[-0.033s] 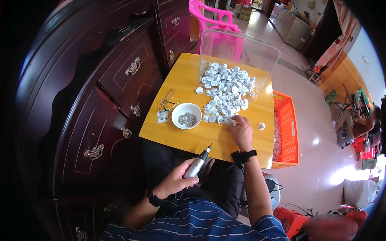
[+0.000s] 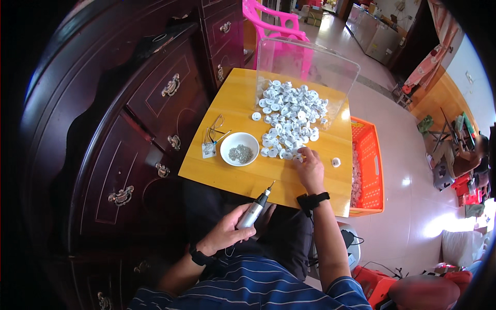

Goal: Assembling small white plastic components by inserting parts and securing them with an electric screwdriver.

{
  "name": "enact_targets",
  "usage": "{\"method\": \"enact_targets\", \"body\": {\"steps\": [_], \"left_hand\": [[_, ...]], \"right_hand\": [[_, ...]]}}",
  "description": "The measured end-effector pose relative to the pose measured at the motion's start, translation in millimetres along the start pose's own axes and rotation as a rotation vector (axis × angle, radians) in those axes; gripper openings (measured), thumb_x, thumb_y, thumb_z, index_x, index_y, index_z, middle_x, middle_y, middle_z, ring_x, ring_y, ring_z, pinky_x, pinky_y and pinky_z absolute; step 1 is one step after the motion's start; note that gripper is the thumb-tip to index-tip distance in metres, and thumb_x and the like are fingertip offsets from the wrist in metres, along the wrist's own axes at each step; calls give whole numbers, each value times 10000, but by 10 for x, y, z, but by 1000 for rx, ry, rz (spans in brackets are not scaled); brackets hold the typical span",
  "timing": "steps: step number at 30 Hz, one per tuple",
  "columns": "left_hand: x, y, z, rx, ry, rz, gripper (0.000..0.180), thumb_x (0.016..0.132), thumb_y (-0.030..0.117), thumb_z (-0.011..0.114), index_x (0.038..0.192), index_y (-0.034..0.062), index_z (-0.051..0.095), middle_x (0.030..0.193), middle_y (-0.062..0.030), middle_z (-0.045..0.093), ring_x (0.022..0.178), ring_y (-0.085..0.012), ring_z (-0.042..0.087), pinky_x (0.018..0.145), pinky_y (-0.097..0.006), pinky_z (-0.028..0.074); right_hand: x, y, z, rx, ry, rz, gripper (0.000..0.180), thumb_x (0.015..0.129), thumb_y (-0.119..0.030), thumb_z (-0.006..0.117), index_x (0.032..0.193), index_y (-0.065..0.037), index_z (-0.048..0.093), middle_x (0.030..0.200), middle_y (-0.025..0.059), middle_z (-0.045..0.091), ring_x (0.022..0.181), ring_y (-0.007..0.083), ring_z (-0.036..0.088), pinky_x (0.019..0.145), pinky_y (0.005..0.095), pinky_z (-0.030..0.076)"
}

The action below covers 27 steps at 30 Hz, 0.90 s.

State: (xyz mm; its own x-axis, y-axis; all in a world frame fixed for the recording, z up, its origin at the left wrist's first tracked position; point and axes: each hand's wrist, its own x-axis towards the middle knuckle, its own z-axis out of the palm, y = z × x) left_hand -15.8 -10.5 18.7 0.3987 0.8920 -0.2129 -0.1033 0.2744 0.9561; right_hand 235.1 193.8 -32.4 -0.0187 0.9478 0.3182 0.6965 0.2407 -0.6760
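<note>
facing a yellow table (image 2: 235,93) and pink chair (image 2: 252,14), left fingers (image 2: 238,212) clamp a driver (image 2: 251,214); right fingers (image 2: 309,154) touch parts (image 2: 295,110), grip unclear.

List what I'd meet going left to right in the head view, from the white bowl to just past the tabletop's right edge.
White bowl, pile of white parts, lone white part near the tabletop's right edge, orange crate.

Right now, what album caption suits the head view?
Left hand holding a silver screwdriver, right hand at a pile of white pieces.
</note>
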Motion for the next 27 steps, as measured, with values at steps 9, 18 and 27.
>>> {"method": "enact_targets", "body": {"steps": [9, 18, 27], "left_hand": [[140, 98, 77, 17, -23, 12, 654, 978, 169, 682, 1522, 22, 350, 939, -34, 585, 768, -90, 572, 663, -234, 500], [346, 76, 119, 67, -34, 22, 622, 922, 72, 696, 1478, 16, 421, 1008, -41, 602, 775, -90, 615, 662, -255, 545], [407, 48, 189, 91, -6, 11, 609, 914, 48, 689, 1466, 20, 434, 980, -41, 606, 715, -90, 606, 636, -257, 536]], "right_hand": [[-110, 60, 11, 180, -53, -4, 312, 839, -110, 747, 1137, -118, 655, 976, 121, 677, 758, 243, 680, 694, 379, 551], [-490, 77, -105, 1150, -350, 395, 152, 1019, -50, 597, 1168, -49, 563, 1018, 42, 652, 938, 142, 677, 856, 252, 546], [-569, -42, -91, 1077, -232, 423, 137, 1026, -50, 593, 1150, -58, 535, 1120, 60, 663, 967, 132, 670, 851, 253, 561]]}}
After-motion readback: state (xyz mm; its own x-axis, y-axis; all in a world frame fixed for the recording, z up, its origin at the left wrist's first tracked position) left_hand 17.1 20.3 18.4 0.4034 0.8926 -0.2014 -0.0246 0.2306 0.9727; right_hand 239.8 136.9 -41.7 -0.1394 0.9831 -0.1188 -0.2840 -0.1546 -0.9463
